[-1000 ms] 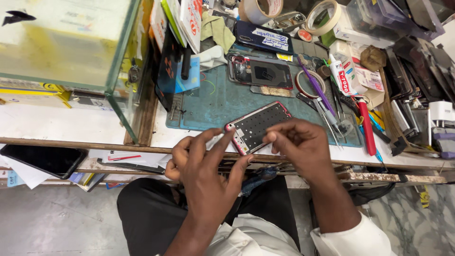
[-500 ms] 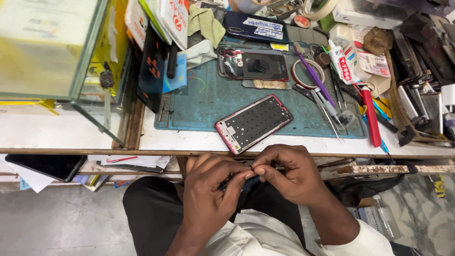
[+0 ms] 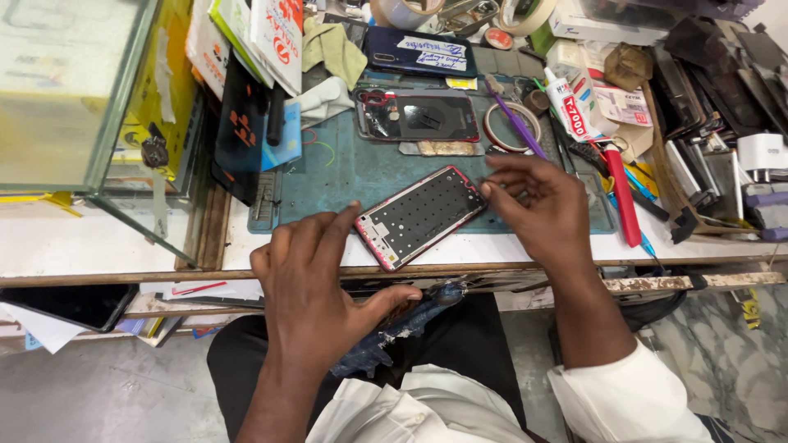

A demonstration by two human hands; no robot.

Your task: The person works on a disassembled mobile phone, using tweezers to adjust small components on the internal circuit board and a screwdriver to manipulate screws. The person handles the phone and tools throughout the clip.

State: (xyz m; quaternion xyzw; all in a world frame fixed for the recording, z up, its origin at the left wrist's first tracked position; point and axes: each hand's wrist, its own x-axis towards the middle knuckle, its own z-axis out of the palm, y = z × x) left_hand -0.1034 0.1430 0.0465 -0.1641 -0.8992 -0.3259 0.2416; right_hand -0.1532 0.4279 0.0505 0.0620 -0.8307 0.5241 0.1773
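Observation:
A pink-edged phone frame [image 3: 420, 215] with a perforated metal plate lies slanted across the front edge of the teal work mat [image 3: 345, 176]. My left hand [image 3: 316, 279] is spread flat over the table edge. Its index fingertip reaches the frame's lower left end, and its thumb rests by a dark blue rag [image 3: 394, 332] on my lap. My right hand [image 3: 538, 209] hovers at the frame's upper right corner, thumb tip touching that corner and fingers loosely curled. I see nothing held in either hand.
An opened phone back [image 3: 419, 116], a tape ring [image 3: 510, 125], a purple tool [image 3: 515, 119], a glue tube [image 3: 570, 105] and a red-handled tool [image 3: 620, 193] crowd the mat's far and right sides. A glass case [image 3: 74, 98] stands at the left. Phone parts [image 3: 706, 98] pile up at the right.
Half a second ago both hands were pinched together below the table edge. They have since risen, the left spreading by the frame's lower end and the right reaching its upper corner.

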